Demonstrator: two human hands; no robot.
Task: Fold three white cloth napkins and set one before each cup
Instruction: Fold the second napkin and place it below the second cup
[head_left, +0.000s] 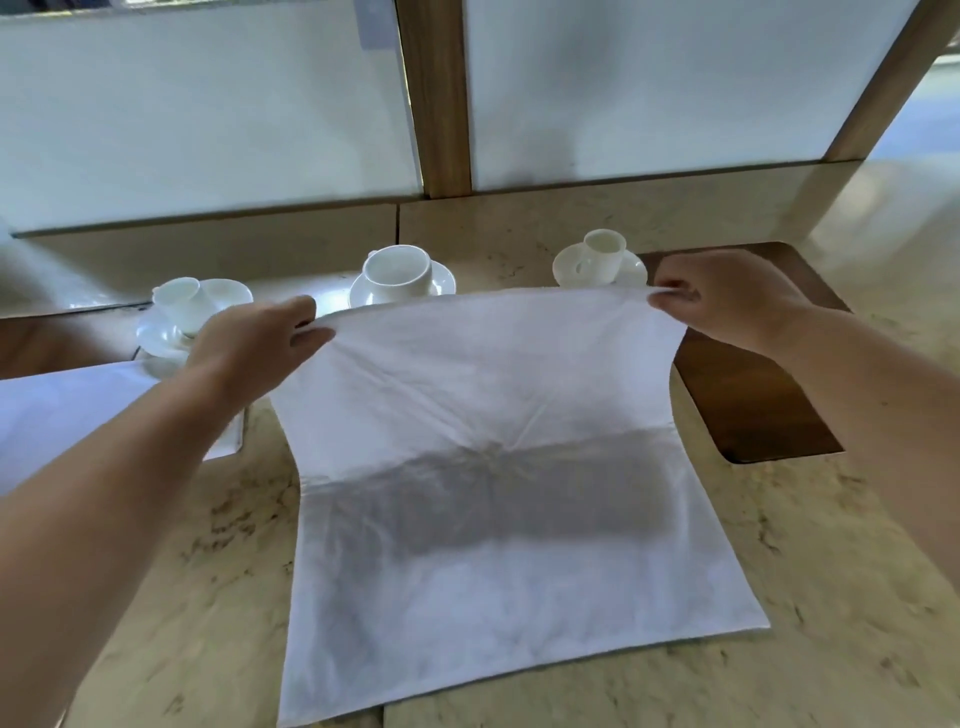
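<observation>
A large white cloth napkin (493, 467) lies on the marble counter, its near half flat and its far half lifted. My left hand (260, 338) pinches the far left corner. My right hand (722, 296) pinches the far right corner, and the far edge is stretched taut between them. Behind the napkin stand three white cups on saucers: a left cup (179, 301), a middle cup (397, 273) and a right cup (602, 249). Another white napkin (62, 415) lies flat at the left, partly under my left forearm.
The marble counter (831, 571) has a dark wooden inlay (753, 395) at the right, beside the napkin. Frosted panels with wooden posts (436, 93) close off the back behind the cups.
</observation>
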